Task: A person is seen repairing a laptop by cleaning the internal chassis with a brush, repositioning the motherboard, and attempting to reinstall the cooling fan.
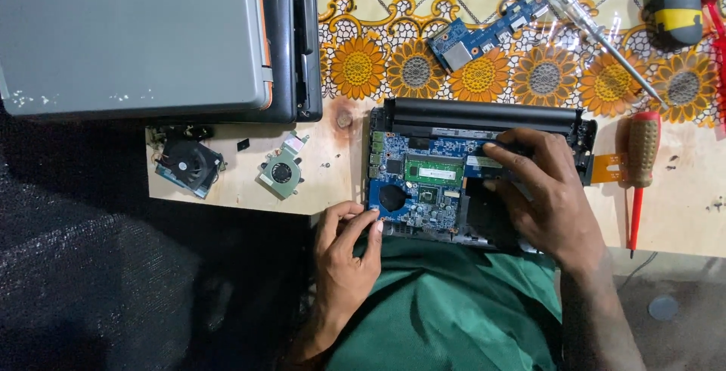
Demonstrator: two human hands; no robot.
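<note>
An opened small laptop base (484,117) lies at the table's near edge, its blue motherboard (393,167) bare, with a green memory module (432,172) in the middle. My left hand (344,250) pinches the board's near left corner with its fingertips. My right hand (541,193) rests on the right half of the base, thumb and fingers around a dark flat part next to the memory module. An orange ribbon cable (605,167) sticks out of the base's right side.
Two stacked closed laptops (151,38) fill the far left. Two cooling fans (189,165) (281,172) lie on the wood. A small blue circuit board (484,34), a clear-handled screwdriver (597,31), a red-handled screwdriver (639,167) and a yellow-black tool (675,0) lie at the back right.
</note>
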